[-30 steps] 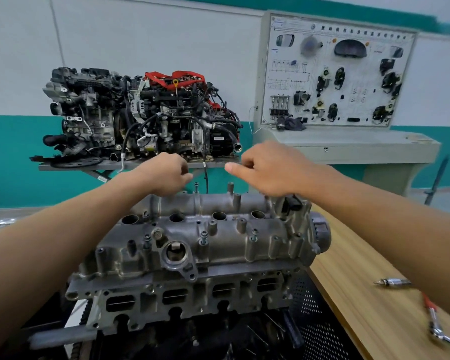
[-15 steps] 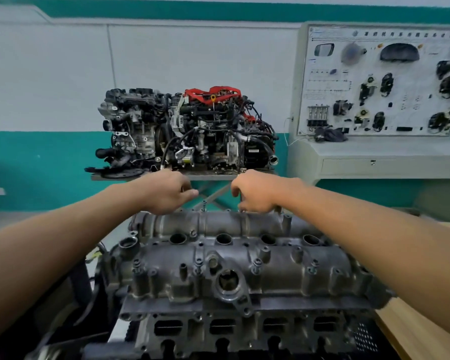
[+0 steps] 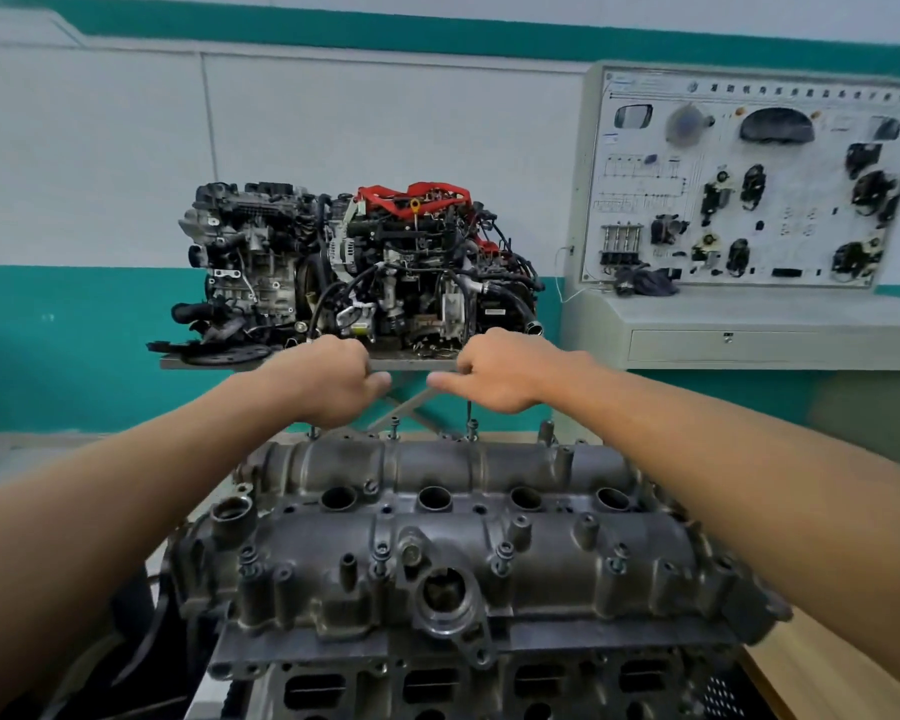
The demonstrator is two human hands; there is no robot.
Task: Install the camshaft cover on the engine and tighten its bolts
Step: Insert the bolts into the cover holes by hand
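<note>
The grey cast camshaft cover (image 3: 453,543) lies on top of the engine (image 3: 437,683) right in front of me. Bolts stand up along its far edge, one of them free in the middle (image 3: 394,427). My left hand (image 3: 328,381) hovers over the far left edge, fingers curled down onto a bolt (image 3: 313,433) whose shaft shows just below it. At the far edge, right of centre, my right hand (image 3: 500,374) has its fingers curled round the top of another raised bolt (image 3: 470,420). More bolts sit in the near bosses (image 3: 503,553).
Behind the cover a complete engine with red parts (image 3: 354,262) stands on a metal stand. A grey training console with a component board (image 3: 749,189) is at the right. A wooden bench top (image 3: 822,667) shows at the lower right.
My right hand has moved left along the cover's far edge, closer to my left hand. The view has swung right and risen, so the cover now sits centred.
</note>
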